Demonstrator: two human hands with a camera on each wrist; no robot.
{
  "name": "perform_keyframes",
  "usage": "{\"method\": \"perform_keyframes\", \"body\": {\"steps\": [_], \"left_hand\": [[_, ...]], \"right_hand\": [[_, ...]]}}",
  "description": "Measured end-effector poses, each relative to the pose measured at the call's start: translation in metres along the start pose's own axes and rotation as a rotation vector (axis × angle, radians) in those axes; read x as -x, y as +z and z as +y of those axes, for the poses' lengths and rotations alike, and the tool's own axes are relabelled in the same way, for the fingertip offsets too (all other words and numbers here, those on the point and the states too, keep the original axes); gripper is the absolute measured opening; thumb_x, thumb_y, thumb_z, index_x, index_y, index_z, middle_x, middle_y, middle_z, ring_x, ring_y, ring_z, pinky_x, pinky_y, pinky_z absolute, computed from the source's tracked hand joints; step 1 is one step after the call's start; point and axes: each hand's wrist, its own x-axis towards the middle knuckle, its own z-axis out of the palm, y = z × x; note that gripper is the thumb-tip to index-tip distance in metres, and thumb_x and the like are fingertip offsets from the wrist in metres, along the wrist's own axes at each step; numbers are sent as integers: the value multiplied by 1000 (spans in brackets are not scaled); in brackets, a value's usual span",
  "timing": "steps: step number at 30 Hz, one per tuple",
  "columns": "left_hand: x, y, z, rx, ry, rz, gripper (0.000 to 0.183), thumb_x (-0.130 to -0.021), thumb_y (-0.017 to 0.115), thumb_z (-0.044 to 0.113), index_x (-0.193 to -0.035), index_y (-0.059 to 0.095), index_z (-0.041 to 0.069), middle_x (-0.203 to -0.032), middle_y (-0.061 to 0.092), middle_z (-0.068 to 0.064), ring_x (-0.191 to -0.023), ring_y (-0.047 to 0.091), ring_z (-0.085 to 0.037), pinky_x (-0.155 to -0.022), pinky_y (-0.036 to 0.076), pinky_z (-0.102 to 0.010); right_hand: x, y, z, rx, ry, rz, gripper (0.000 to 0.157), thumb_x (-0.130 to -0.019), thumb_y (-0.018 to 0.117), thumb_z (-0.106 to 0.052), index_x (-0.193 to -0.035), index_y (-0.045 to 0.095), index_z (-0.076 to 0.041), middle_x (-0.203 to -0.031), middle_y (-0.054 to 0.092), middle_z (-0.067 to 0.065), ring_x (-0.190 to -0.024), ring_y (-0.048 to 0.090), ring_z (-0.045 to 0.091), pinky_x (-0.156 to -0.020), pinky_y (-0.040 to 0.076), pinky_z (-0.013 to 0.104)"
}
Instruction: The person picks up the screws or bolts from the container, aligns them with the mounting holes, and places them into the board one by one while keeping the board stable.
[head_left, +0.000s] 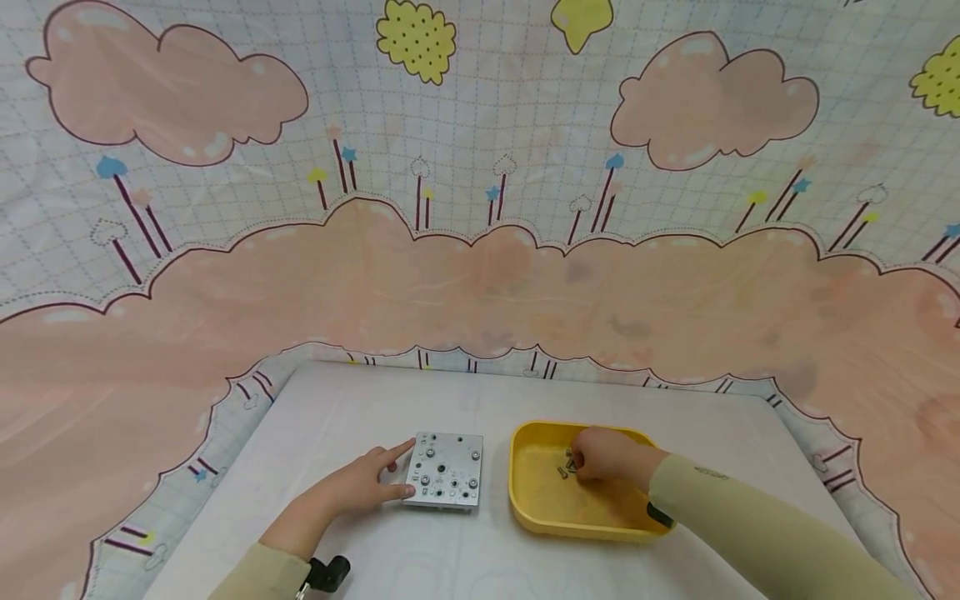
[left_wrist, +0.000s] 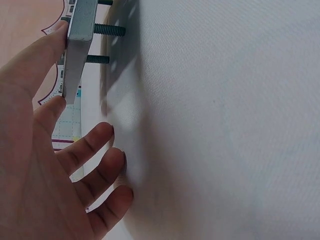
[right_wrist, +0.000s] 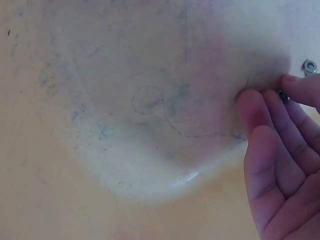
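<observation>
Screws (head_left: 562, 472), small, silver-toned and metal, lie loose on the floor of a shallow yellow tray (head_left: 534, 483) with rounded corners, and picking one out looks to be the step in hand. The person's right grip (head_left: 607, 457) reaches into the tray, over its far half, thumb and fingers drawn together; the right wrist view shows a small dark piece (right_wrist: 283, 96) pinched there, probably a screw, though the fingers hide most of it. Left of the tray, apart from it on the white surface (head_left: 487, 400), sits a roughly square silver metal plate (head_left: 454, 468) with round bolt heads (head_left: 474, 483) and several dark holes on its upper face; in the left wrist view, dark threaded shafts (left_wrist: 110, 30) stick out from its underside. The left grip (head_left: 360, 485), on the plate's side away from the tray, clasps nothing: its index finger and thumb stretch out to touch the plate's edge, apparently to steady it, while the other fingers bend loosely, clear of the plate. The next move seems to call for a secure pinch on a single piece, a lift over the tray's left wall and, if the plate is where it belongs, careful alignment with a free hole.
</observation>
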Motion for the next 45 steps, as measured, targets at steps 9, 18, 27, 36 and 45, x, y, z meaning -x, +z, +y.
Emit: {"method": "perform_keyframes", "body": {"steps": [9, 18, 27, 36, 45], "left_hand": [[3, -3, 0, 5, 13, 2, 87, -80, 76, 55, -153, 40, 26, -115, 55, -3, -91, 50, -20, -84, 46, -46], [3, -3, -7, 72, 43, -16, 89, -79, 79, 49, -154, 38, 25, -116, 53, -3, -92, 48, -20, -82, 44, -42], [1, -2, -13, 110, 90, -35, 92, -78, 83, 44, -155, 36, 25, -120, 51, -4, -96, 46, -22, -85, 42, -45], [-1, 0, -12, 126, 88, -52, 92, -78, 83, 44, -155, 36, 25, -120, 51, -4, -97, 46, -22, -87, 42, -46], [-3, -1, -12, 129, 87, -50, 93, -78, 83, 43, -155, 35, 25, -120, 50, -3, -98, 45, -22, -87, 41, -45]], "right_hand": [[0, -4, 5, -89, 64, -8, 20, -81, 79, -13, -71, 62, -15, -70, 57, -3, -66, 52, 14, -63, 42, 30], [8, -15, 6, -157, 31, 49, 15, -84, 76, -9, -76, 65, -15, -74, 57, -3, -67, 53, 15, -62, 46, 30], [10, -20, 8, -317, 18, 76, 2, -87, 74, -10, -87, 72, -9, -78, 62, -1, -65, 57, 16, -60, 50, 29], [8, -21, 9, -500, -34, 96, 13, -91, 72, -12, -99, 75, -2, -81, 68, 4, -71, 63, 22, -66, 55, 37], [1, -31, -4, -611, -92, 117, 22, -95, 67, -14, -109, 73, 1, -92, 72, 12, -78, 69, 27, -71, 57, 40]]}}
